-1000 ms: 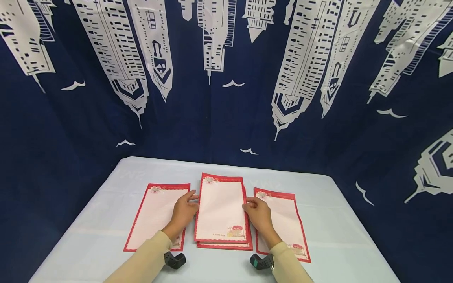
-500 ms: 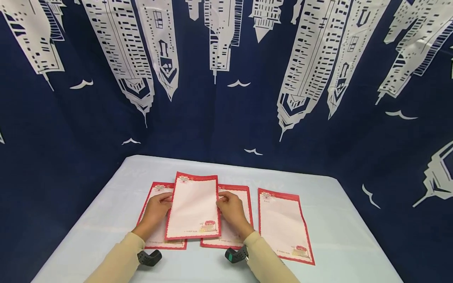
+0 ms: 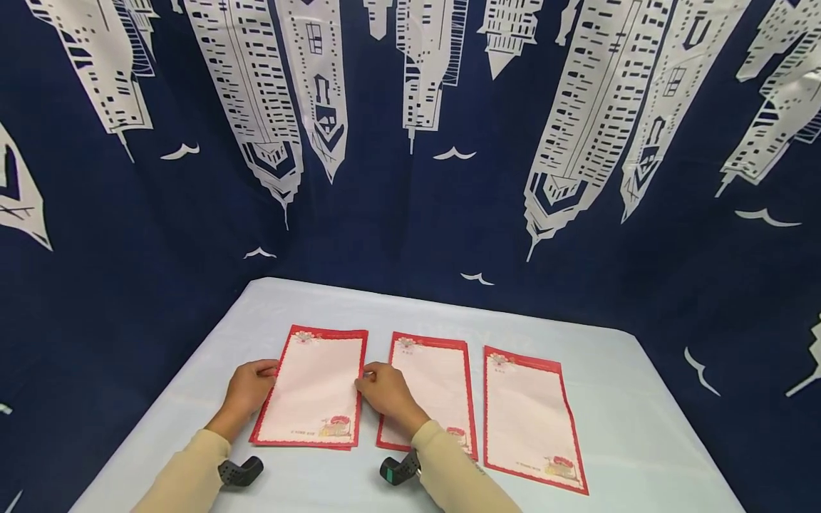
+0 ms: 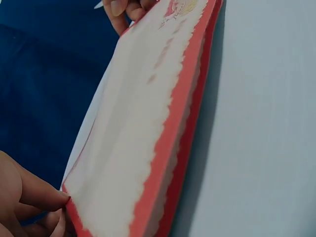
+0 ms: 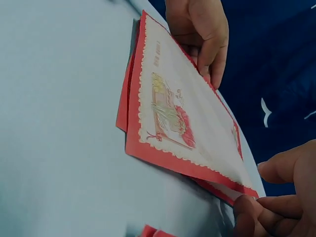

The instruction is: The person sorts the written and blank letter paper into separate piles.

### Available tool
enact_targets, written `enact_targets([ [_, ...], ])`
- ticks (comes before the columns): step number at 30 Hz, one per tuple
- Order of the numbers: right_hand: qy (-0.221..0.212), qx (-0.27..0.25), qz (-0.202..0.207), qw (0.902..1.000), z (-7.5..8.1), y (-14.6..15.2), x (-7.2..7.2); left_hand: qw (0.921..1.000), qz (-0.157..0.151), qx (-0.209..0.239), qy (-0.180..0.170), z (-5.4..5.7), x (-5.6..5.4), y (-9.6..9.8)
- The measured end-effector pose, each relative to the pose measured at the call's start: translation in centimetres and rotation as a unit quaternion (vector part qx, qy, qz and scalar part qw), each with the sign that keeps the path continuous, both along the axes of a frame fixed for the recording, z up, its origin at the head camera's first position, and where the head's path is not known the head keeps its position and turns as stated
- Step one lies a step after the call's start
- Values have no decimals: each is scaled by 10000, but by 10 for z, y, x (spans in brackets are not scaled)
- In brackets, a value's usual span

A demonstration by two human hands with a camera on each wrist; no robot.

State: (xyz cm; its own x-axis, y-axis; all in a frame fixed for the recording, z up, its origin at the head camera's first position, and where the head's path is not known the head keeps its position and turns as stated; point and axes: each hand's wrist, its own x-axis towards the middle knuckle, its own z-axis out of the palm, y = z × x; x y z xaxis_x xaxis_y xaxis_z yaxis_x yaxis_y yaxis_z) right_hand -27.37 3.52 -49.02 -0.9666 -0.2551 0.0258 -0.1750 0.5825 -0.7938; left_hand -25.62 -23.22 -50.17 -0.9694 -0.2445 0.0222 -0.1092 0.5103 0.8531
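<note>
A red-bordered sheet of letter paper (image 3: 314,392), with a flower at its top left and a small coloured picture at its lower right, lies over another red-edged sheet (image 5: 123,108) on the left of the table. My left hand (image 3: 249,392) pinches its left edge between thumb and fingers. At its right edge my right hand (image 3: 388,390) holds the paper, the edge passing between thumb and fingers in the right wrist view. A narrow gap shows between the two sheets in the left wrist view. The lower sheet is mostly hidden.
Similar red-bordered paper (image 3: 430,385) lies in the middle, partly under my right forearm. Another such sheet (image 3: 529,420) lies to its right. All rest on a white-covered table (image 3: 641,427), with a dark blue printed curtain (image 3: 385,214) behind.
Both hands have carried the top sheet from the middle pile leftward and down over the left sheet. The middle paper is now uncovered. The head view has turned slightly left.
</note>
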Motion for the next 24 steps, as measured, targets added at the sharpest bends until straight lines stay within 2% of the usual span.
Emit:
enact_targets([
  [8,-240,374,48,9990,3,-3,1,9983,-23,-585,-56,5,1,0],
  [13,-173,203,15,9996,3,4,1,9970,-35,-767,-104,12,3,0],
  [18,105,-1,-86,9999,6,20,-4,9982,-128,-591,-43,19,3,6],
  [24,282,171,-224,9992,11,52,-9,9983,-552,-129,-155,21,1,30],
])
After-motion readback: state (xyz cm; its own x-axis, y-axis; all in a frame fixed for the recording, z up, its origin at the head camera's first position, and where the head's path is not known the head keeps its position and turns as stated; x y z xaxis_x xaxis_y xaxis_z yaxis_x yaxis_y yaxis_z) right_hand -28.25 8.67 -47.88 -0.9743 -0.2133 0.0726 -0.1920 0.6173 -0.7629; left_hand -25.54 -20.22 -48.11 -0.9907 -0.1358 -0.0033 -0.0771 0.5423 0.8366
